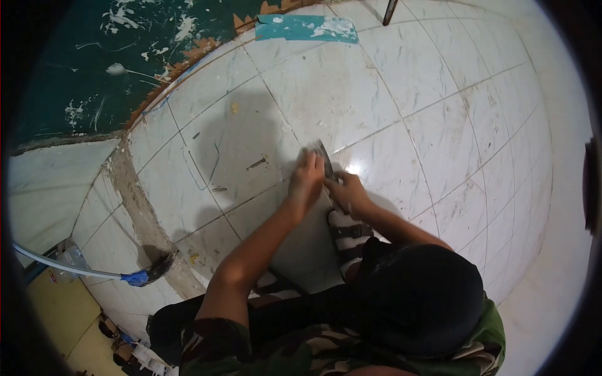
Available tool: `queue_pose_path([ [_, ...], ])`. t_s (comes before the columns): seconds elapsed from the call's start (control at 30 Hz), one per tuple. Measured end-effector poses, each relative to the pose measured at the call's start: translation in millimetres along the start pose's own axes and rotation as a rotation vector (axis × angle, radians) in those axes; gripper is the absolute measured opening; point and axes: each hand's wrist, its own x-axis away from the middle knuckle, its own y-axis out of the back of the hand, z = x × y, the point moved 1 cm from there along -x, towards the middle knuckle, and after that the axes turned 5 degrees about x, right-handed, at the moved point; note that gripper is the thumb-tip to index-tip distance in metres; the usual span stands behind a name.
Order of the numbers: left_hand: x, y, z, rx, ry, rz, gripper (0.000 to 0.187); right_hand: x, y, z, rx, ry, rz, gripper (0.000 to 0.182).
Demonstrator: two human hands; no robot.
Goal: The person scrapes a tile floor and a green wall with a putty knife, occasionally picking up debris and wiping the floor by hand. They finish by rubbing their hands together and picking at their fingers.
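Note:
A narrow, dark, blade-like metal strip (326, 160) slants over the tiled floor between my two hands, its greyish end pointing up and away. My left hand (306, 178) has its fingers closed at the upper part of the strip, slightly blurred by motion. Lower down, my right hand (348, 193) grips the same strip, thumb and fingers pinched against it. The strip's lower end runs down beside my sandalled foot (348, 235) and is partly hidden by the right hand. Both hands are close together, low over the floor.
White marbled tiles (451, 144) carry dirt and small scraps. A teal strip (307, 29) with white smears lies ahead, near a dark green, paint-spattered surface (94, 62). At left are a pale tube with a blue end (135, 277) and a clear plastic bottle (73, 258).

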Motion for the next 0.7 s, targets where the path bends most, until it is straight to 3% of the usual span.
queue_pose_path([
  [0.1, -6.6, 4.9, 1.3, 0.017, -0.013, -0.135, 0.025, -2.0, -1.6, 5.8, -0.064, 0.045, 0.028, 0.033],
  [0.17, 10.1, 2.2, -13.1, 0.034, 0.048, -0.048, 0.024, 8.1, 4.0, -11.8, 0.019, 0.038, 0.036, 0.034],
  [0.23, 26.5, -9.3, -26.3, -0.077, -0.033, -0.079, 0.025, 11.9, 6.4, -38.3, 0.104, 0.22, -0.002, 0.034],
  [0.37, 1.7, -0.2, -14.8, -0.016, 0.142, 0.039, 0.026, -1.5, 9.1, -8.0, 0.092, 0.075, 0.014, 0.034],
  [0.4, -6.1, 2.4, -6.7, -0.068, 0.041, -0.063, 0.027, -6.0, 12.6, 4.8, 0.09, 0.042, 0.091, 0.035],
  [0.53, 3.5, 4.0, -9.1, -0.031, 0.035, -0.064, 0.028, 0.5, 9.4, -1.5, 0.061, 0.064, 0.096, 0.03],
  [0.63, 26.6, -17.3, -16.2, -0.076, 0.068, -0.061, 0.025, 9.0, 6.8, -24.3, 0.224, 0.184, -0.005, 0.027],
  [0.7, 21.1, -23.6, -6.1, -0.112, -0.094, -0.127, 0.021, 5.6, 7.2, -19.6, 0.219, 0.181, -0.01, 0.029],
])
